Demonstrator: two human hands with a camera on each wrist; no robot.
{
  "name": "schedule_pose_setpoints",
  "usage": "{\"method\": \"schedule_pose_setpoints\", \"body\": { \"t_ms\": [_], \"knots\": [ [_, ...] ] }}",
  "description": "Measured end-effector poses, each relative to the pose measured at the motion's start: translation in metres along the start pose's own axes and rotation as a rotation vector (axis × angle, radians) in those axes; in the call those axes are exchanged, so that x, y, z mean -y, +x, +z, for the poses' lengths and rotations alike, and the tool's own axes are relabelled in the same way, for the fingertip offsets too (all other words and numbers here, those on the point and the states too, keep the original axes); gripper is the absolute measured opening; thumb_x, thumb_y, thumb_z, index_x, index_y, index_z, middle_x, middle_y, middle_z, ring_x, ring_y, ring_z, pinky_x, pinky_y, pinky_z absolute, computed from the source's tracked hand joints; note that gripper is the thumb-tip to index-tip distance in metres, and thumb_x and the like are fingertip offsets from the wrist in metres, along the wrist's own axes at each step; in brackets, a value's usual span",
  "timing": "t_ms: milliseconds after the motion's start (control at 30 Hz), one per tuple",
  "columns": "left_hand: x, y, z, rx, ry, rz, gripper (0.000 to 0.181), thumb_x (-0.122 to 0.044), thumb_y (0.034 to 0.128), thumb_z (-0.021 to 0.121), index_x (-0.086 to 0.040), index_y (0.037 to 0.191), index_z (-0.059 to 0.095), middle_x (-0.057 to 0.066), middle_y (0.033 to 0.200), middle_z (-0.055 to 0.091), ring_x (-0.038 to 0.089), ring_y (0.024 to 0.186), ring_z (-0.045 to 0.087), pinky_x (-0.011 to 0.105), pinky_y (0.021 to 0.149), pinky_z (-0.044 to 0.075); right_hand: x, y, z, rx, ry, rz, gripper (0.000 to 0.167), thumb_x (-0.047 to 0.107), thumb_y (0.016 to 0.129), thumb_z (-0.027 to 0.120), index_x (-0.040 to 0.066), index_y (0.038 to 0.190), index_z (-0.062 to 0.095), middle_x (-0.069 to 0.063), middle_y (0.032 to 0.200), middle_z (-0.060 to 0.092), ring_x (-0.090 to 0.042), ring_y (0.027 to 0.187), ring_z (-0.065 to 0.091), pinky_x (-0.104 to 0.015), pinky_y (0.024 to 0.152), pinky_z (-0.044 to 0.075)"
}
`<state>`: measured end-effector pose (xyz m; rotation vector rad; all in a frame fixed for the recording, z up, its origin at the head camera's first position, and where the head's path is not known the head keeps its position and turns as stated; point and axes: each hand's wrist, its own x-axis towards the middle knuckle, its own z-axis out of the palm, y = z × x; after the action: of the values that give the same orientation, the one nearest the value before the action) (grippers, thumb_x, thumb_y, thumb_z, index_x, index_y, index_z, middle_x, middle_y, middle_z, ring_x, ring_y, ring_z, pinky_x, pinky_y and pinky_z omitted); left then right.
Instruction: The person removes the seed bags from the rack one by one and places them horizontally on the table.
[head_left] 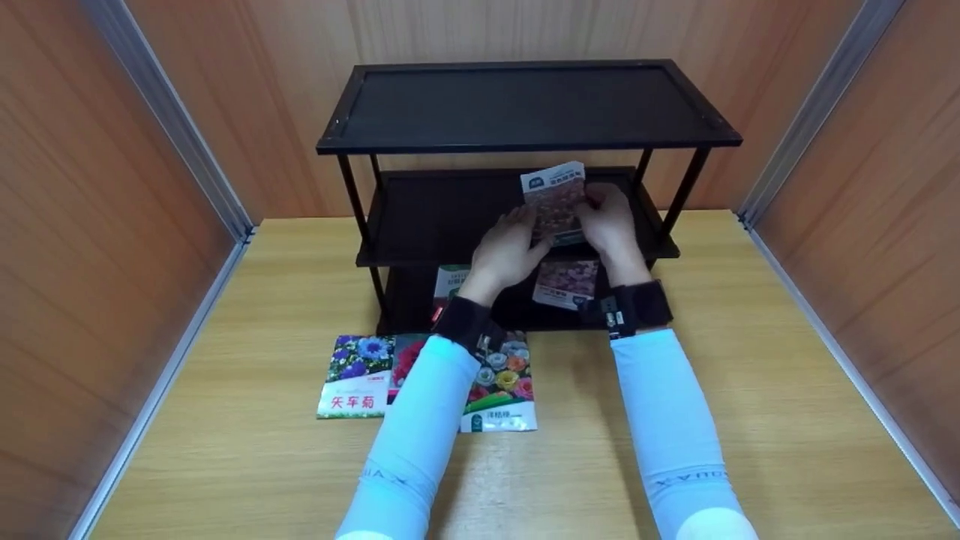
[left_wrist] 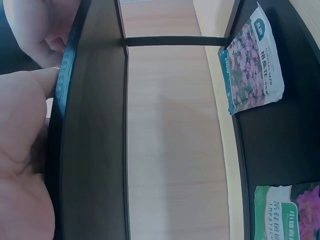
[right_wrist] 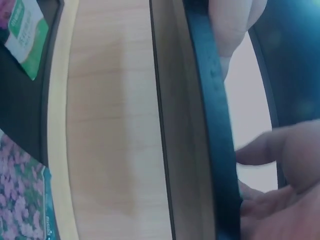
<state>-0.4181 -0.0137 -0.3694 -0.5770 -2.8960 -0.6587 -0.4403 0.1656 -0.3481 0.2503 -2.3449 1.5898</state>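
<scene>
Both hands hold a flower seed packet (head_left: 556,196), tilted over the middle shelf (head_left: 442,214) of a black rack. My left hand (head_left: 506,247) grips its lower left edge. At its right edge, my right hand (head_left: 607,219) pinches it between thumb and fingers. In the wrist views the shelf's front edge hides much of the left hand (left_wrist: 22,145) and the right hand (right_wrist: 285,175), and only a pale bit of the packet shows. On the bottom shelf lie a pink-flower packet (left_wrist: 252,65) and a green-and-white packet (left_wrist: 275,215).
The rack's top board (head_left: 525,109) overhangs the middle shelf, with thin posts (head_left: 686,187) at its corners. On the wooden table (head_left: 247,420) in front lie a blue cornflower packet (head_left: 356,375), a red-flower packet (head_left: 405,356) and a multicoloured packet (head_left: 502,386). Wooden panels (head_left: 97,225) enclose the sides and back.
</scene>
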Motion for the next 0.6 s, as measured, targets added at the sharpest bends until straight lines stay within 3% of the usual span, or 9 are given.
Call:
{"method": "schedule_pose_setpoints", "body": {
  "t_ms": [200, 300, 367, 433, 500, 600],
  "knots": [
    [0.000, 0.004, -0.001, -0.026, -0.006, 0.018, 0.069, -0.048, 0.1086, 0.046, -0.007, 0.162, 0.030, 0.014, 0.164, 0.034, 0.031, 0.150, 0.034, 0.042, 0.121, 0.033, 0.001, 0.000, -0.003, -0.119, -0.050, 0.058, 0.038, -0.004, 0.095, 0.047, 0.014, 0.072, 0.023, 0.002, 0.064, 0.017, -0.011, 0.053, 0.017, -0.030, 0.058, 0.018],
    [0.003, 0.002, 0.000, -0.039, -0.037, 0.020, 0.069, -0.048, 0.1081, 0.048, -0.007, 0.161, 0.031, 0.015, 0.163, 0.036, 0.032, 0.148, 0.037, 0.044, 0.119, 0.035, -0.002, -0.002, -0.003, -0.131, -0.040, 0.092, 0.027, -0.002, 0.096, 0.050, 0.007, 0.071, 0.045, 0.005, 0.060, 0.020, -0.009, 0.049, 0.019, -0.028, 0.054, 0.020],
    [0.006, 0.001, 0.001, -0.048, -0.085, 0.013, 0.068, -0.047, 0.1077, 0.050, -0.007, 0.160, 0.033, 0.014, 0.162, 0.038, 0.031, 0.147, 0.040, 0.044, 0.119, 0.036, -0.004, -0.004, -0.002, -0.134, -0.020, 0.114, 0.016, -0.001, 0.097, 0.051, -0.001, 0.093, 0.067, 0.006, 0.057, 0.023, -0.008, 0.047, 0.020, -0.027, 0.053, 0.021],
    [0.008, -0.001, 0.000, -0.051, -0.157, -0.003, 0.066, -0.045, 0.1076, 0.051, -0.008, 0.160, 0.034, 0.013, 0.161, 0.040, 0.028, 0.145, 0.043, 0.042, 0.117, 0.038, -0.004, -0.007, 0.000, -0.139, -0.001, 0.141, 0.033, 0.001, 0.099, 0.053, -0.004, 0.130, 0.065, 0.005, 0.058, 0.032, -0.008, 0.048, 0.024, -0.026, 0.053, 0.024],
    [0.011, -0.002, -0.001, -0.057, -0.257, -0.017, 0.064, -0.042, 0.1075, 0.053, -0.010, 0.160, 0.035, 0.010, 0.161, 0.042, 0.025, 0.142, 0.046, 0.040, 0.116, 0.040, -0.004, -0.009, 0.002, -0.144, 0.041, 0.167, 0.044, 0.002, 0.100, 0.054, -0.003, 0.144, 0.055, 0.000, 0.066, 0.046, -0.009, 0.052, 0.031, -0.027, 0.056, 0.028],
    [0.014, -0.003, -0.003, -0.068, -0.410, -0.043, 0.063, -0.039, 0.1074, 0.054, -0.014, 0.162, 0.033, 0.006, 0.162, 0.041, 0.023, 0.142, 0.046, 0.038, 0.115, 0.041, -0.002, -0.011, 0.002, -0.136, 0.067, 0.201, 0.046, 0.005, 0.102, 0.055, -0.003, 0.148, 0.050, -0.015, 0.106, 0.065, -0.013, 0.077, 0.054, -0.027, 0.069, 0.042]
  ]
}}
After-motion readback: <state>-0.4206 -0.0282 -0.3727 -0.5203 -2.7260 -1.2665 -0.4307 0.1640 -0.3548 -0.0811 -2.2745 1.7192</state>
